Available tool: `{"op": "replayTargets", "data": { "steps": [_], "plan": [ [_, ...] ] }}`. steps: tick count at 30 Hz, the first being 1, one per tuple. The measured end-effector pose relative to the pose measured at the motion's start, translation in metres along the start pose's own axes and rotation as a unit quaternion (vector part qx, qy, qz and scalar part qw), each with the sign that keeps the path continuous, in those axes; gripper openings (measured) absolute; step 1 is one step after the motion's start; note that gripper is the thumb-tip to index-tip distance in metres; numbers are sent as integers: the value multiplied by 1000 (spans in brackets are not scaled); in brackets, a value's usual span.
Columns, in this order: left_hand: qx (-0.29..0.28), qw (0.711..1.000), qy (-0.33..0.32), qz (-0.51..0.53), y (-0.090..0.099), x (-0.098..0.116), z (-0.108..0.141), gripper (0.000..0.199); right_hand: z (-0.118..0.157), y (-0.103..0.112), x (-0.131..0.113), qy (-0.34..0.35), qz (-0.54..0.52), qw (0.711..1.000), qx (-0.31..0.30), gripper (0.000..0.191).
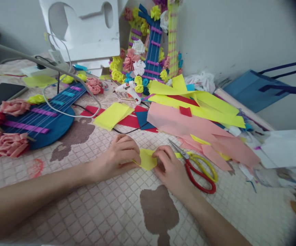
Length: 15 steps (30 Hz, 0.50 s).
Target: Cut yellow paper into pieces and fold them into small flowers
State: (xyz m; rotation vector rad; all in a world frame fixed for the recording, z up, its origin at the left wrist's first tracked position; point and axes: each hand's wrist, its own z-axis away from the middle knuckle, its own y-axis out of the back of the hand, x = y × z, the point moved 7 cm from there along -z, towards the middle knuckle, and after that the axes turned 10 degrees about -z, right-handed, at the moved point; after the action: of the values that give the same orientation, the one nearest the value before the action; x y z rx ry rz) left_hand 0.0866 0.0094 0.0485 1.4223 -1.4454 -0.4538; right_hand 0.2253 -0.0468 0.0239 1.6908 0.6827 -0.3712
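A small yellow paper piece point(148, 159) is stretched between my two hands above the patterned tablecloth. My left hand point(123, 154) pinches its left edge, and my right hand point(168, 167) grips the right edge with bent fingers. Just right of my right hand lie scissors point(200, 172) with one red and one yellow handle, their blades slightly apart. Beyond my hands, a stack of yellow paper squares point(113, 115) rests on red sheets. Pink sheets point(183, 119) and long yellow sheets point(214, 106) overlap at the back right.
A blue paper guitar point(52, 116) with pink flowers lies at the left, beside a dark phone point(4, 95). A white glue gun point(128, 90) and its cable sit behind. Decorated guitars point(154, 44) lean at the wall; a blue bag point(255, 89) is at right.
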Motion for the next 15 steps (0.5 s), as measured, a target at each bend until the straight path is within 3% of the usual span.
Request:
{"op": "replayTargets", "data": {
  "steps": [7, 12, 15],
  "plan": [
    [-21, 997, -13, -73, 2, -11, 2, 8, 4, 0, -12, 55, 61, 996, 25, 16],
    [-40, 982, -83, -164, 1, 7, 8, 15, 6, -3, -14, 57, 95, 994, 2, 16],
    [-54, 971, -114, -203, 0, 14, 10, 25, 6, -3, -9, 27, 65, 997, -10, 19]
  ]
}}
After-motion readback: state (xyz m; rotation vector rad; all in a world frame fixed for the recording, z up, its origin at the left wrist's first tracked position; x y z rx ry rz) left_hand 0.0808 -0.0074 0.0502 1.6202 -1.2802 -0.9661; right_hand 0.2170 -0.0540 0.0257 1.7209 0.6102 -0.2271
